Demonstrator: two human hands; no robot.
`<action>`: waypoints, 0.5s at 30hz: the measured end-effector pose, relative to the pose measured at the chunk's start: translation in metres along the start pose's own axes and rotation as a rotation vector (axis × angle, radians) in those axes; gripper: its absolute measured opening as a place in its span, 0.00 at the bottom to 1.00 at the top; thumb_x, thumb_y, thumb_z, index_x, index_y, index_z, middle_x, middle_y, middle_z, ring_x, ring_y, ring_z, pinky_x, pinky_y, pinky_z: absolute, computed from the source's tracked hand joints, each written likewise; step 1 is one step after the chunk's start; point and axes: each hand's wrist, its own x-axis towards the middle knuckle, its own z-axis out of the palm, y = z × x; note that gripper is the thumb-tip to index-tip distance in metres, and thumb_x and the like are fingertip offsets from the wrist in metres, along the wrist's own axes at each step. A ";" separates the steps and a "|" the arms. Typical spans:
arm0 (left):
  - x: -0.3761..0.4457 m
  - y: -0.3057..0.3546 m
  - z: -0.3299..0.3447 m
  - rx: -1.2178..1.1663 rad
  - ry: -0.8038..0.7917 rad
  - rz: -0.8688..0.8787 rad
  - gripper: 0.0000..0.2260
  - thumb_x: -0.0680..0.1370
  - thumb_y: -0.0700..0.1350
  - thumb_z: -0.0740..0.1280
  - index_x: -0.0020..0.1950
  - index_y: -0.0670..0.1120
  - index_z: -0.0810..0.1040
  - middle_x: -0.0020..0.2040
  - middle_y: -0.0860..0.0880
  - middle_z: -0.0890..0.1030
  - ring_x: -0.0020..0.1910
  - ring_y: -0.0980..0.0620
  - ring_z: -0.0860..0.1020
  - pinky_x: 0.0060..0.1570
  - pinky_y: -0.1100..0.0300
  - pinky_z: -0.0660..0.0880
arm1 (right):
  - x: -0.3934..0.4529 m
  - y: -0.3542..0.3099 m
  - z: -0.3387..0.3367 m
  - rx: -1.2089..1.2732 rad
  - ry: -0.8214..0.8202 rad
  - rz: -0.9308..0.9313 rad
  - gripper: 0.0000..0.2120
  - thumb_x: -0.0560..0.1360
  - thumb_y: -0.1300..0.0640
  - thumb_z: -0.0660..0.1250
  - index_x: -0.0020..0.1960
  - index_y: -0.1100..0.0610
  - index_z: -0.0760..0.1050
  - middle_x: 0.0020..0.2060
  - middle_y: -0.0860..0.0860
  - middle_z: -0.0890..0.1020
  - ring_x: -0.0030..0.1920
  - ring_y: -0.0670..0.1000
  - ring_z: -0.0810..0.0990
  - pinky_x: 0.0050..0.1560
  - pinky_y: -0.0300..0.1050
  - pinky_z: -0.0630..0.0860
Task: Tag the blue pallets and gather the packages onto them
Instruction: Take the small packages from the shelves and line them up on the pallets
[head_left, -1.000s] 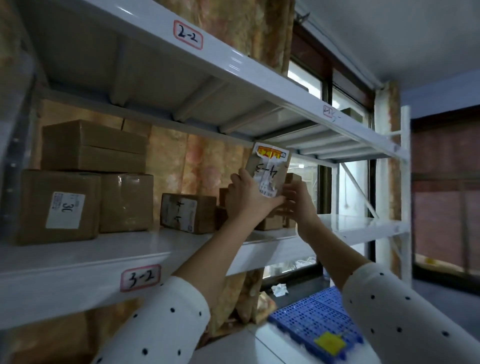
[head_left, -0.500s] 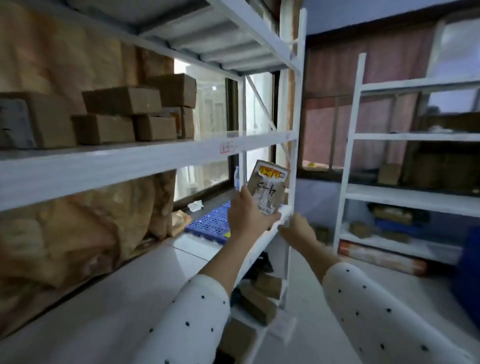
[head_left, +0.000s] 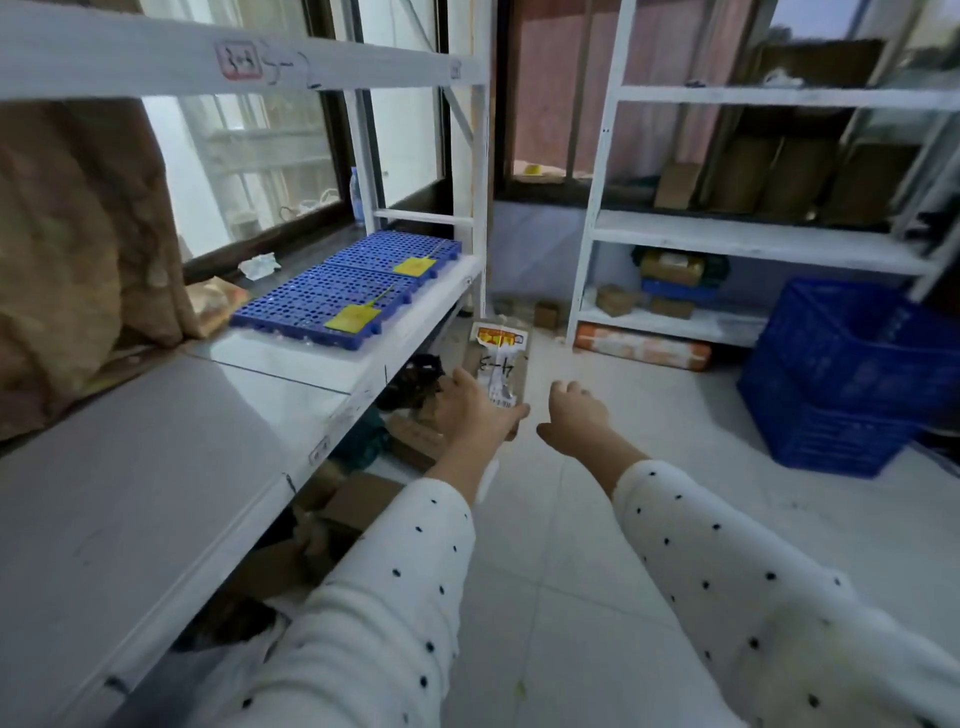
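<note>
The package (head_left: 500, 364), marked 4-3, sits in your left hand (head_left: 475, 410), fingers curled round its lower end, out over the floor just off the shelf (head_left: 332, 371) edge. Your right hand (head_left: 576, 415) hangs beside it, relaxed and holding nothing. Two blue pallets (head_left: 332, 291) with yellow tags (head_left: 352, 318) lie on that shelf.

Left hand (head_left: 475, 410) grips package (head_left: 498, 364); right hand (head_left: 576, 415) empty.
</note>
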 end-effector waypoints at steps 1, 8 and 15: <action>0.000 0.002 0.008 0.010 -0.001 -0.006 0.43 0.67 0.62 0.74 0.71 0.42 0.57 0.70 0.42 0.65 0.67 0.43 0.68 0.60 0.51 0.67 | 0.002 0.005 0.004 -0.009 -0.004 0.002 0.26 0.77 0.49 0.65 0.69 0.60 0.63 0.63 0.58 0.71 0.62 0.59 0.73 0.57 0.50 0.73; 0.016 0.003 0.055 0.021 -0.015 -0.063 0.43 0.67 0.61 0.74 0.70 0.41 0.57 0.66 0.42 0.67 0.61 0.45 0.71 0.54 0.54 0.72 | 0.023 0.034 0.026 -0.010 -0.036 -0.013 0.21 0.77 0.50 0.64 0.64 0.60 0.65 0.60 0.58 0.73 0.60 0.58 0.74 0.54 0.48 0.73; 0.057 0.015 0.081 0.072 -0.029 -0.087 0.42 0.68 0.62 0.73 0.70 0.41 0.57 0.66 0.42 0.67 0.62 0.46 0.70 0.51 0.57 0.71 | 0.070 0.042 0.046 -0.027 -0.070 -0.025 0.21 0.77 0.50 0.64 0.65 0.61 0.65 0.60 0.58 0.73 0.59 0.57 0.74 0.53 0.47 0.73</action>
